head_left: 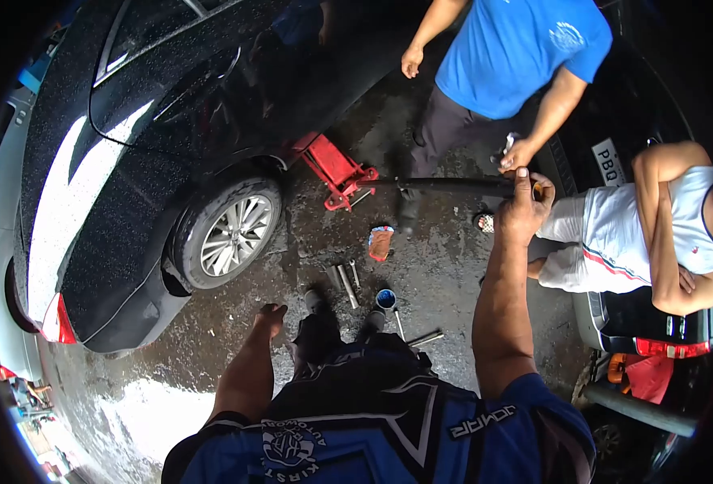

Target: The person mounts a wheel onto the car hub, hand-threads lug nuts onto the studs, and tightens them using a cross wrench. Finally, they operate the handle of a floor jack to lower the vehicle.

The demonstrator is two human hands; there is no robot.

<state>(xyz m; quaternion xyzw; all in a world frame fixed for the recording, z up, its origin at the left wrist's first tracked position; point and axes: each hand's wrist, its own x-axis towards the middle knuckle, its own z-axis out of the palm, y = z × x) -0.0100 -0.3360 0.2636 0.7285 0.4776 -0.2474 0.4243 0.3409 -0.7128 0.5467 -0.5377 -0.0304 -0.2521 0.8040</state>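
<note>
R hand (523,208) clamped on jack handle (453,186), L hand (270,319) lower, can't tell if curled, shirt (348,427) w/ "AUTOWORK", plate (607,164) "PB..."

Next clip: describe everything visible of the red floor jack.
The red floor jack has a long, low, metal-looking body, painted red, with its rear corners jutting out sideways. It sits on the wet-looking floor beside the black car, ahead of the wheel in this view. Its front end disappears by the car, so contact there can't be judged. A long dark handle slants out from its rear, its far end in the wearer's right hand.
</note>
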